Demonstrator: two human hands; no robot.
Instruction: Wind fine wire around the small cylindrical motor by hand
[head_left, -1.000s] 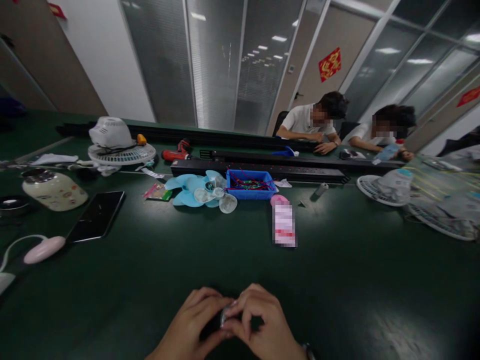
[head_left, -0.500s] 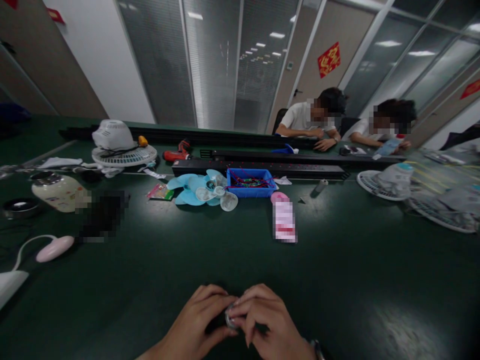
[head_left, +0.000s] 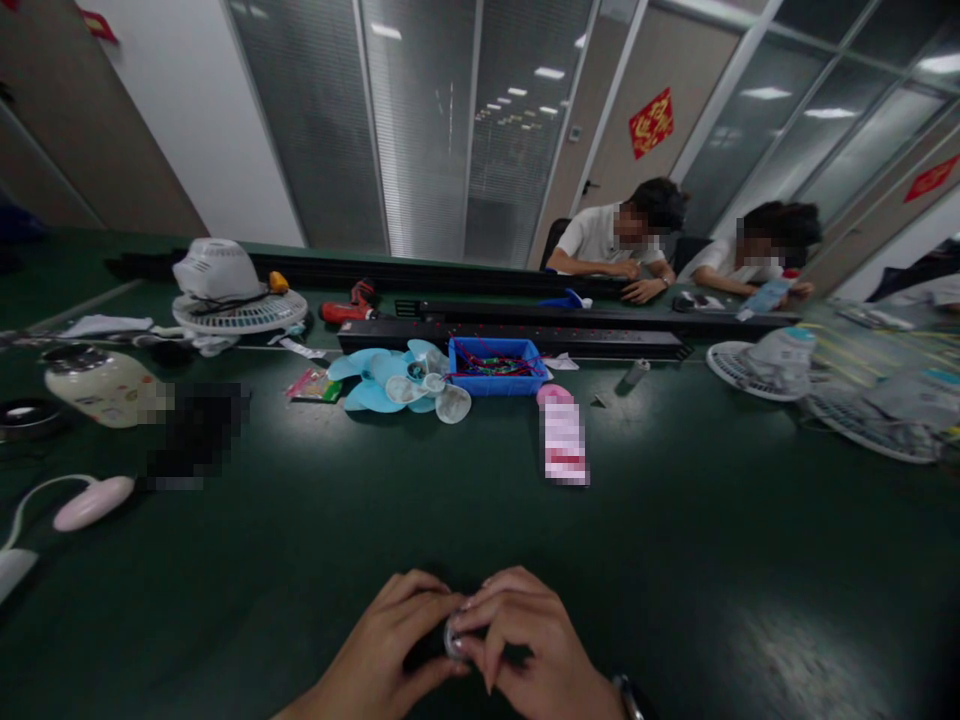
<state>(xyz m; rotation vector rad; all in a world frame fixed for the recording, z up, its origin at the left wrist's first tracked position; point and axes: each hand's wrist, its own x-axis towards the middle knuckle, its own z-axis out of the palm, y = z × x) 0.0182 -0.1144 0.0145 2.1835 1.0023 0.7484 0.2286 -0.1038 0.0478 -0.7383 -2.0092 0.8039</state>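
Low at the near edge of the dark green table [head_left: 675, 560]: left hand [head_left: 390, 650] and right hand [head_left: 525, 650] pressed together, fingertips meeting over a small round silvery metal part [head_left: 452, 637]. Pinched between both hands, that part, mostly hidden by curled fingers, only a shiny rim peeking out, just above the table. Left hand cupped around it from the left; right hand clenched over it from the right, fingertips on its top edge. What kind of part, too covered to tell.

Well beyond the hands, mid-table: a pink cylindrical bottle lying on its side [head_left: 562, 440], label blurred. Just behind it, a blue plastic bin of red and green wires [head_left: 491, 366], and touching its left side a pale blue plastic fan blade [head_left: 375, 375] with clear round caps [head_left: 450, 402] on it. Far left: a white fan motor on a round white grille [head_left: 225, 290], a cream-coloured jar with a metal lid [head_left: 101, 385], a pink oval mouse with a white cord [head_left: 94, 500]. Behind the bin, a long black rail [head_left: 525, 338] across the table; near its left end, a red power screwdriver [head_left: 349, 305]. Right side: more white fan grilles [head_left: 772, 365]. Across the table, two seated people in white shirts [head_left: 615, 240], arms on the far edge.
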